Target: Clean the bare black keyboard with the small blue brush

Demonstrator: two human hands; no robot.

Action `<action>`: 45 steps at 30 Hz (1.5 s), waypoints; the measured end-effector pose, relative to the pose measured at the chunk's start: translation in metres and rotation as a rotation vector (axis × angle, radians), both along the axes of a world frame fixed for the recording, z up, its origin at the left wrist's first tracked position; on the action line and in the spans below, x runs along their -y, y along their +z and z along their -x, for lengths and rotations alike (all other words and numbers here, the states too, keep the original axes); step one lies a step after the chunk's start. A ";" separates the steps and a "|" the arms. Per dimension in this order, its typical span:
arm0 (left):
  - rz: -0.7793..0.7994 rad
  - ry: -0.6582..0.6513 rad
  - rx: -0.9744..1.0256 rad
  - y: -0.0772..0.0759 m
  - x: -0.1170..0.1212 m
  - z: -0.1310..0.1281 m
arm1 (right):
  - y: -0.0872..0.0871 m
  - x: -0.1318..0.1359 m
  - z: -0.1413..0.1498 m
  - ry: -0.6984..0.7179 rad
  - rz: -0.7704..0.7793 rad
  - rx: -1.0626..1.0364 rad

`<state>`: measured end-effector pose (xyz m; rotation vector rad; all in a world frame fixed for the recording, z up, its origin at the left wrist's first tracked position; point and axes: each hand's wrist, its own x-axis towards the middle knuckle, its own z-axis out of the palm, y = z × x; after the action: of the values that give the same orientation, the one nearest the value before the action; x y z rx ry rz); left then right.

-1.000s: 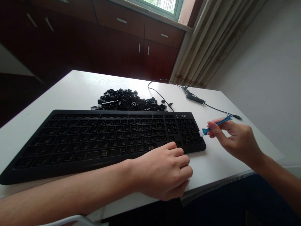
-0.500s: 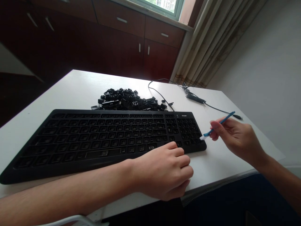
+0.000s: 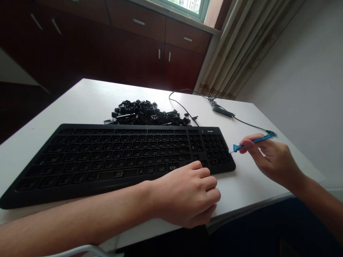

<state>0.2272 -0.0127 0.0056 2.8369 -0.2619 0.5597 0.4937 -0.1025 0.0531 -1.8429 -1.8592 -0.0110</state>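
Note:
A black keyboard (image 3: 112, 184) with its keycaps off lies across the white table, its key wells bare. My left hand (image 3: 191, 194) rests at its front edge near the right end, fingers curled down against it; the fingertips and thumb are hidden. Between thumb and fingers, my right hand (image 3: 268, 157) pinches a small blue brush (image 3: 253, 140). The brush is held nearly level, and its white bristles meet the right side edge of the keyboard. Behind the keyboard lies a heap of loose black keycaps (image 3: 144, 112).
A black cable (image 3: 184, 109) runs from behind the keyboard to a bundled coil (image 3: 223, 112) on the table (image 3: 88, 96). Its plug end lies by my right hand. Dark red cabinets (image 3: 134, 53) stand beyond the table, with a curtain (image 3: 227, 53) at right.
My right hand has turned the brush flatter and moved its bristles slightly up along the keyboard's right edge. My left hand, keyboard and keycap heap stay put.

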 end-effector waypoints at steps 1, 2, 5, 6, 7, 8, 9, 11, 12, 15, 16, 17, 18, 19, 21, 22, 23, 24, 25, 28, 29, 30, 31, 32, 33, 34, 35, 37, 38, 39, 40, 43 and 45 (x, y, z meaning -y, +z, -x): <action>-0.001 0.001 -0.002 0.000 0.000 0.000 | 0.002 0.000 0.002 -0.036 0.055 -0.109; -0.001 0.001 -0.005 0.000 0.000 0.000 | 0.003 0.000 0.004 -0.062 0.109 -0.215; -0.001 0.001 -0.011 0.001 0.000 0.000 | 0.003 -0.003 0.004 -0.080 0.230 -0.437; 0.000 0.002 -0.011 0.001 0.000 0.000 | 0.002 -0.004 0.003 -0.070 0.270 -0.473; 0.000 0.002 -0.011 0.001 0.000 -0.001 | 0.000 -0.005 0.001 -0.059 0.310 -0.483; 0.000 0.001 -0.009 0.001 0.000 -0.001 | -0.001 -0.005 -0.001 -0.048 0.336 -0.460; -0.001 0.002 -0.008 0.001 0.000 0.000 | -0.003 -0.005 -0.002 -0.041 0.329 -0.396; -0.002 0.002 -0.006 0.001 0.001 0.000 | -0.006 -0.004 -0.005 -0.020 0.200 -0.158; -0.003 0.001 -0.005 0.001 0.001 0.000 | -0.008 -0.003 -0.006 0.003 0.095 -0.018; -0.004 -0.001 -0.005 0.000 0.000 0.000 | -0.008 0.002 -0.006 0.073 -0.149 0.226; -0.004 -0.001 -0.005 0.001 0.000 0.000 | -0.007 0.003 -0.004 0.072 -0.156 0.209; -0.003 -0.001 -0.006 0.001 0.000 0.000 | -0.006 0.003 -0.002 0.054 -0.129 0.150; -0.004 0.000 -0.005 0.001 0.000 0.000 | -0.004 0.003 0.000 0.026 -0.077 0.063; -0.004 0.000 -0.004 0.001 0.000 0.000 | -0.002 0.003 0.002 -0.003 -0.012 -0.036; -0.006 0.001 -0.002 0.001 0.000 0.000 | 0.000 0.001 0.005 -0.039 0.115 -0.219; -0.007 0.002 -0.001 0.001 0.000 0.000 | 0.001 0.000 0.006 -0.045 0.160 -0.284; -0.008 0.002 0.001 0.001 0.000 0.000 | 0.001 -0.002 0.006 -0.041 0.197 -0.328; -0.009 0.003 0.004 0.001 0.000 0.000 | 0.000 -0.003 0.006 -0.031 0.227 -0.349; -0.011 0.003 0.006 0.001 0.000 0.000 | -0.001 -0.004 0.005 -0.015 0.253 -0.339; -0.011 0.002 0.011 0.001 0.000 0.000 | -0.005 -0.006 0.002 0.025 0.167 -0.101; -0.010 0.003 0.011 0.001 0.000 0.000 | -0.006 -0.006 0.001 0.047 0.083 0.015; -0.008 0.004 0.009 0.001 0.000 0.000 | -0.007 -0.006 0.000 0.076 -0.007 0.118; -0.007 0.004 0.007 0.001 0.000 0.000 | -0.008 -0.006 0.000 0.109 -0.082 0.193; -0.005 0.004 0.005 0.001 0.000 0.000 | -0.008 -0.006 -0.001 0.140 -0.129 0.230; -0.005 0.005 0.004 0.001 0.000 0.000 | -0.008 -0.006 -0.001 0.162 -0.140 0.227; -0.004 0.006 0.004 0.001 0.000 0.000 | -0.007 -0.006 -0.001 0.165 -0.127 0.193; -0.005 0.005 0.004 0.001 0.000 0.000 | -0.006 -0.006 0.000 0.149 -0.098 0.135; -0.009 0.005 0.008 0.001 0.000 0.000 | -0.005 -0.005 0.001 0.099 -0.011 -0.018; -0.011 0.005 0.009 0.000 0.000 0.000 | -0.004 -0.005 0.002 0.077 0.041 -0.094; -0.012 0.005 0.011 0.000 0.000 0.000 | -0.004 -0.005 0.002 0.063 0.096 -0.156; -0.013 0.005 0.012 0.000 0.000 0.000 | -0.004 -0.005 0.002 0.058 0.149 -0.196; -0.008 0.007 0.011 0.000 0.000 0.000 | -0.005 -0.006 0.003 0.068 0.169 -0.089; -0.005 0.006 0.008 0.000 0.000 0.000 | -0.006 -0.007 0.003 0.094 0.028 0.118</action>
<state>0.2273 -0.0131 0.0060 2.8421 -0.2569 0.5725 0.4906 -0.0954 0.0470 -1.8065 -2.0348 -0.0617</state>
